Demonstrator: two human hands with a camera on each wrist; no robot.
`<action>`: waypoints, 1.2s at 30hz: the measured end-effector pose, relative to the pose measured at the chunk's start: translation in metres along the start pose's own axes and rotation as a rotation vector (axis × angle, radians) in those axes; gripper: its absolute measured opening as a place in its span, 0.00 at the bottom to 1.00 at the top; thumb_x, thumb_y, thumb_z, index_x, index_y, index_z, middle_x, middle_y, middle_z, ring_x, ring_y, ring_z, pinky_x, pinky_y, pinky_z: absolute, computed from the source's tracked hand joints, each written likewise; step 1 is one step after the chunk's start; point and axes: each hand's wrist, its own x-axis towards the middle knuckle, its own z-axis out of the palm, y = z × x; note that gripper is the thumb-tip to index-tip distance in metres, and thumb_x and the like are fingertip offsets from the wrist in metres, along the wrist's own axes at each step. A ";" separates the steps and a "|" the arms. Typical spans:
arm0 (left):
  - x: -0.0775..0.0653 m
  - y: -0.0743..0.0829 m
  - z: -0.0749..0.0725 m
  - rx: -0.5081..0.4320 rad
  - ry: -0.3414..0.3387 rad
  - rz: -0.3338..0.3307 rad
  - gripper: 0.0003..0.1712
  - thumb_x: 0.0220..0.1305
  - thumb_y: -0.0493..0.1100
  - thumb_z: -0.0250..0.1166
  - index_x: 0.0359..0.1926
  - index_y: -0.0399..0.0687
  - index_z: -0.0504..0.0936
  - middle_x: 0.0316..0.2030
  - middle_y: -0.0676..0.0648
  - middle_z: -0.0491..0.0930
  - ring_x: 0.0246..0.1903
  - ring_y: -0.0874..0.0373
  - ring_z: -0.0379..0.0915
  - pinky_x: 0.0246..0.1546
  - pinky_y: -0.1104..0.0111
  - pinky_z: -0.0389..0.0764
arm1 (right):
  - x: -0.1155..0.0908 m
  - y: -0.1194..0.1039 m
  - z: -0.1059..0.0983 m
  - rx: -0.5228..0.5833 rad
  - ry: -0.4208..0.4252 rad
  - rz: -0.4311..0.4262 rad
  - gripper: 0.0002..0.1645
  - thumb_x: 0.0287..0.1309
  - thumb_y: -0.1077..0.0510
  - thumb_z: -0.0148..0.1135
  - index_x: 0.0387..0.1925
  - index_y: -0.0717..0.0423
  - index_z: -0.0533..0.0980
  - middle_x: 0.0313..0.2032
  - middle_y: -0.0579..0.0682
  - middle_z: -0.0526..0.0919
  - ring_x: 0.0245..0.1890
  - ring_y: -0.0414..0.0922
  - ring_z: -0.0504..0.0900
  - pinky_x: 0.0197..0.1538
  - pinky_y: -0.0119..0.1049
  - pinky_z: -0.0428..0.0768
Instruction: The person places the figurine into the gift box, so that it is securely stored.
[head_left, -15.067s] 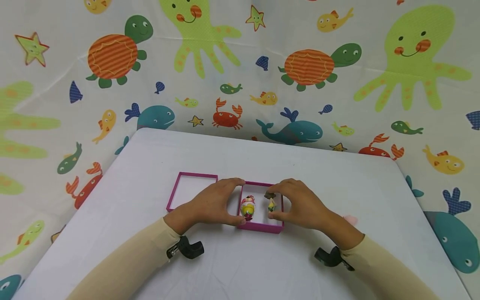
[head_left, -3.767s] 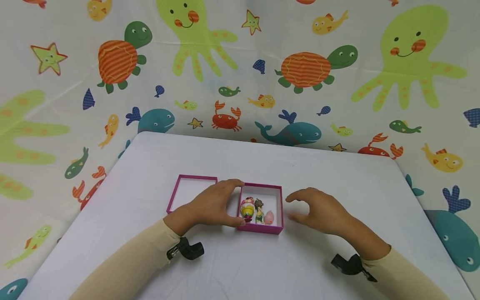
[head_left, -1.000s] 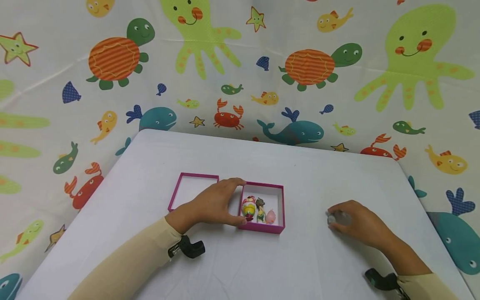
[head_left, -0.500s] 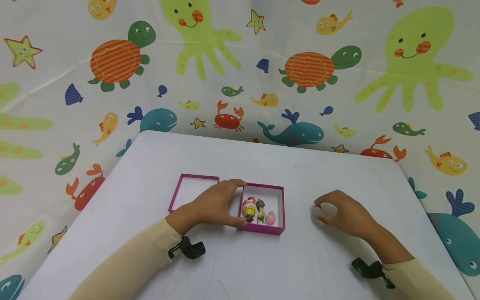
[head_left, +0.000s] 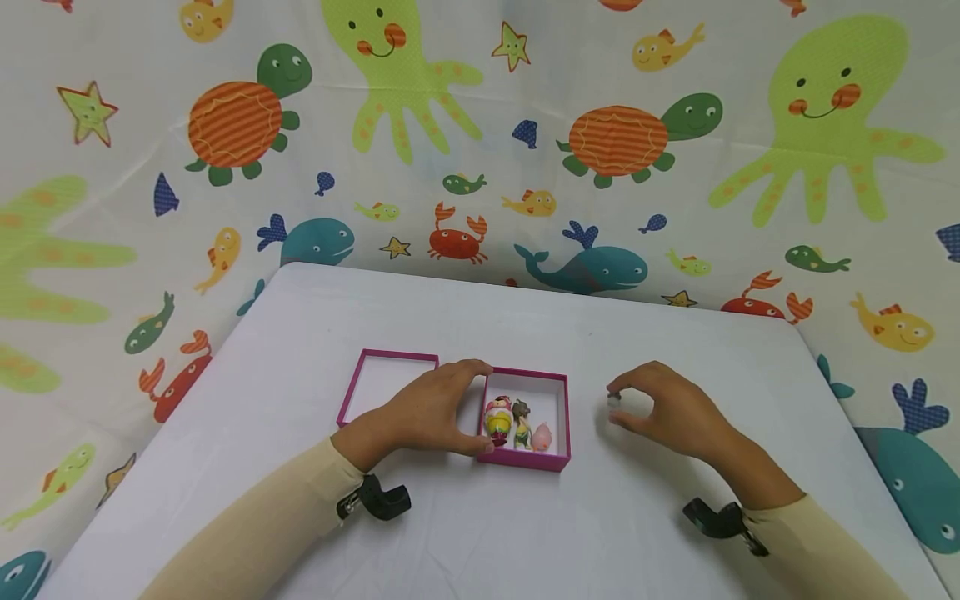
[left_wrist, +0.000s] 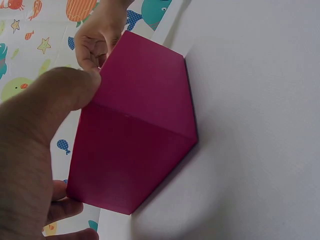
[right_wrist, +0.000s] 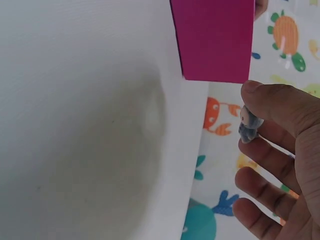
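My left hand (head_left: 420, 408) holds the magenta box (head_left: 525, 461) by its left side, thumb at the front corner and fingers at the back corner. In the left wrist view, the thumb lies along the upper edge of the box (left_wrist: 140, 120). Inside the box lie a figurine in yellow and pink (head_left: 498, 421), a slimmer figurine with a brown head (head_left: 521, 425) and a small pink rounded piece (head_left: 542, 437). To the right of the box, my right hand (head_left: 678, 412) pinches a tiny grey figurine (right_wrist: 248, 125) between thumb and fingers, above the table.
A shallow magenta-rimmed lid or tray (head_left: 397, 355) with a white inside lies left of the box, partly behind my left hand. The white table (head_left: 465, 533) ends at a curtain (head_left: 465, 108) printed with sea animals.
Over the last second my right hand has carried the grey figurine leftward and away from me, nearer to the box. Earlier, the slim figurine and pink piece came into the box. My left hand stays put.
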 end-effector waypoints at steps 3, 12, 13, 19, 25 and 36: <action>0.000 0.000 0.001 0.004 0.003 -0.002 0.61 0.43 0.72 0.77 0.75 0.55 0.65 0.72 0.51 0.68 0.70 0.53 0.64 0.66 0.51 0.72 | 0.004 -0.006 -0.001 0.005 0.005 -0.008 0.25 0.50 0.49 0.82 0.50 0.48 0.86 0.45 0.44 0.85 0.52 0.50 0.81 0.50 0.52 0.85; 0.000 -0.001 0.002 0.005 0.006 0.006 0.61 0.43 0.72 0.76 0.75 0.55 0.65 0.72 0.50 0.68 0.70 0.52 0.64 0.66 0.51 0.72 | 0.015 -0.021 0.001 0.030 0.025 -0.027 0.24 0.49 0.50 0.83 0.50 0.47 0.86 0.44 0.43 0.85 0.51 0.49 0.80 0.48 0.51 0.86; 0.000 -0.001 0.001 0.004 0.006 0.008 0.61 0.43 0.72 0.76 0.75 0.54 0.65 0.72 0.50 0.68 0.70 0.52 0.64 0.66 0.51 0.72 | 0.016 -0.022 0.001 0.034 0.029 -0.031 0.24 0.49 0.50 0.83 0.50 0.47 0.86 0.44 0.43 0.85 0.52 0.49 0.80 0.48 0.51 0.86; 0.001 -0.001 0.001 0.013 0.007 0.006 0.62 0.42 0.73 0.77 0.75 0.54 0.64 0.71 0.50 0.68 0.69 0.53 0.65 0.65 0.51 0.72 | 0.022 -0.029 0.005 0.063 0.030 -0.044 0.25 0.50 0.50 0.82 0.51 0.47 0.86 0.45 0.43 0.85 0.52 0.48 0.79 0.48 0.50 0.86; 0.001 -0.002 0.002 0.011 0.003 -0.004 0.62 0.42 0.73 0.77 0.75 0.55 0.64 0.71 0.51 0.68 0.70 0.52 0.64 0.65 0.50 0.72 | 0.027 -0.037 0.009 0.073 0.022 -0.062 0.25 0.50 0.50 0.82 0.51 0.45 0.85 0.47 0.43 0.84 0.53 0.48 0.79 0.49 0.49 0.86; 0.000 -0.001 0.001 0.006 -0.002 -0.009 0.62 0.42 0.72 0.77 0.76 0.56 0.63 0.72 0.51 0.67 0.71 0.52 0.63 0.66 0.49 0.71 | 0.036 -0.049 0.018 0.079 0.030 -0.113 0.25 0.48 0.49 0.83 0.49 0.46 0.86 0.45 0.40 0.84 0.53 0.45 0.78 0.48 0.45 0.86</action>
